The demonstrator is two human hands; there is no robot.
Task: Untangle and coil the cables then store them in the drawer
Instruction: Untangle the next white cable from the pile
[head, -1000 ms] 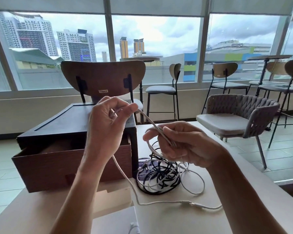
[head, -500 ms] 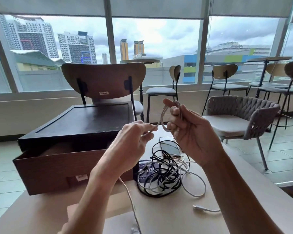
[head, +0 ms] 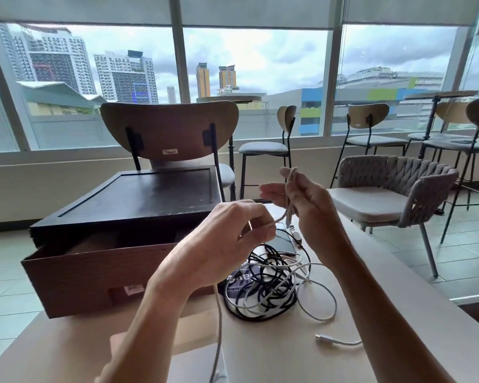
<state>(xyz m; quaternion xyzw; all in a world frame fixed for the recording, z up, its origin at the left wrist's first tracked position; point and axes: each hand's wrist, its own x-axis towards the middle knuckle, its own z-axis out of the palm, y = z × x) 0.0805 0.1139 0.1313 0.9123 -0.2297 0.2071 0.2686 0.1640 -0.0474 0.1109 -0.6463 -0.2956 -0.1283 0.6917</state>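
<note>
My right hand is raised above the table and holds small loops of a white cable between thumb and fingers. My left hand pinches the same cable just left of the loops; its free length hangs down past my wrist toward me. Below both hands a tangle of black and white cables lies on the table. A wooden drawer stands pulled open out of a dark box at the left.
A loose white connector end lies on the beige table at the right. A phone and a watch lie behind the tangle. A white flat item sits near me. Chairs stand beyond the table.
My right hand rose from near the tangle and gathered the white cable into loops. My left hand dropped from in front of the box to beside the right hand.
</note>
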